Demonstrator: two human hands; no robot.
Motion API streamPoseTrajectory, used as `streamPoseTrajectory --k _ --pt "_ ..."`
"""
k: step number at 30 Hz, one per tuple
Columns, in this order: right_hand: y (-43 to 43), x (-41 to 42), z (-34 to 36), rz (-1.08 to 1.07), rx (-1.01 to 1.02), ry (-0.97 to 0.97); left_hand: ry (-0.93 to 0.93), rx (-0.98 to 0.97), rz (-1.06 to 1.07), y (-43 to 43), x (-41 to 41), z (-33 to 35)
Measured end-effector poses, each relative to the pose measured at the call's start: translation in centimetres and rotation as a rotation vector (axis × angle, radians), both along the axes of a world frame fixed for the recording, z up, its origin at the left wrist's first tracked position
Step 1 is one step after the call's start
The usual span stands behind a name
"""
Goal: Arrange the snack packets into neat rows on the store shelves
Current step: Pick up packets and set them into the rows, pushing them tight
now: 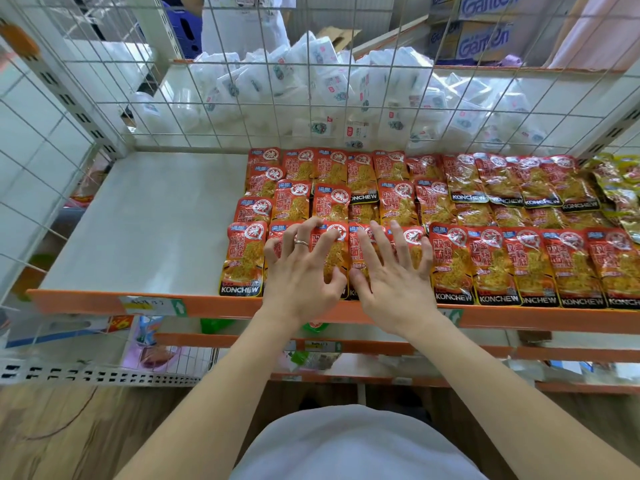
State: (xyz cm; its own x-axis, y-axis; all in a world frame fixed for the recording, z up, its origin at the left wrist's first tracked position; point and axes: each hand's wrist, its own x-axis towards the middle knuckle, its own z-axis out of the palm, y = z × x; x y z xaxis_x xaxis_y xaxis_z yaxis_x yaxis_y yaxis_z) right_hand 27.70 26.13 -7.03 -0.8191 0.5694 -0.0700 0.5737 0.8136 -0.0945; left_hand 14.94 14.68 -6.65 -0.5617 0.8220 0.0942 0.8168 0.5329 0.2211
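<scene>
Just behind the orange shelf edge [207,304] lie the snack packets [450,261]. Our right hand [391,271] presses them with flat, spread fingers; our left hand [304,268] sets bent fingertips on one — gripping or not, we cannot tell — probably to square the row.

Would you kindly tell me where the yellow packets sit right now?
In the head view, the yellow packets lie at the far right of the shelf, just beyond the red KONCHEW packets.
</scene>
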Motion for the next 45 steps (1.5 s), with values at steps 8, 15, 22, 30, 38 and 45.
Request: streamPoseTrajectory --k 8,15,22,30,38,45 --pt "-0.1 0.3 0.2 0.007 -0.061 -0.024 0.035 -0.15 -0.047 0.0 -0.4 -0.5" --pt "-0.1 0.2 0.2 0.0 -0.066 -0.019 -0.024 -0.131 -0.066 0.0 -0.6 -0.4" --pt "0.0 0.2 0.0 0.014 -0.067 -0.021 0.0 -0.202 -0.093 -0.3 -0.8 -0.5" --pt "0.1 0.8 0.0 0.047 -0.084 -0.053 -0.034 -0.285 -0.128 -0.6 -0.8 -0.2" --pt "-0.2 1.2 -0.2 0.049 -0.073 -0.033 -0.035 -0.201 -0.076 -0.9 0.1 -0.2" --pt "-0.4 1.4 0.0 0.058 -0.053 0.045 -0.088 -0.135 -0.074 -1.1 -0.4 -0.3"
